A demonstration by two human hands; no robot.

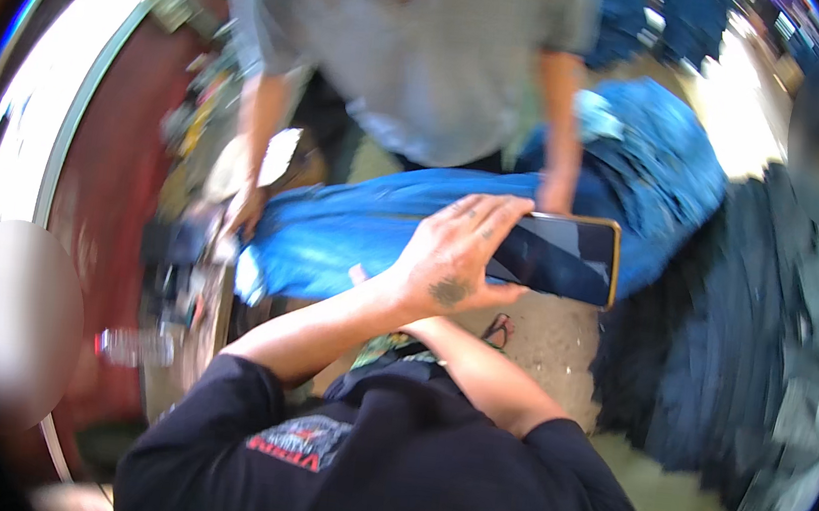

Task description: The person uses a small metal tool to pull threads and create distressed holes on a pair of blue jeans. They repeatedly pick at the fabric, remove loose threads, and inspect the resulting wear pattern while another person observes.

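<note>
The left hand [455,250] held one glossy, rectangular, yellow-edged black phone [564,260], creased blue cloth [338,223] beyond, while the right hand [359,274] was mostly hidden, its state impossible to tell.

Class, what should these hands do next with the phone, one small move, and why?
Perhaps bring the right hand to the free end of the phone: only the left hand grips it, at the other end, with the right mostly hidden behind the left forearm.

Phone [574,258] over denim [353,220], clothes heap [731,329] right, bottle [138,348] left
</note>
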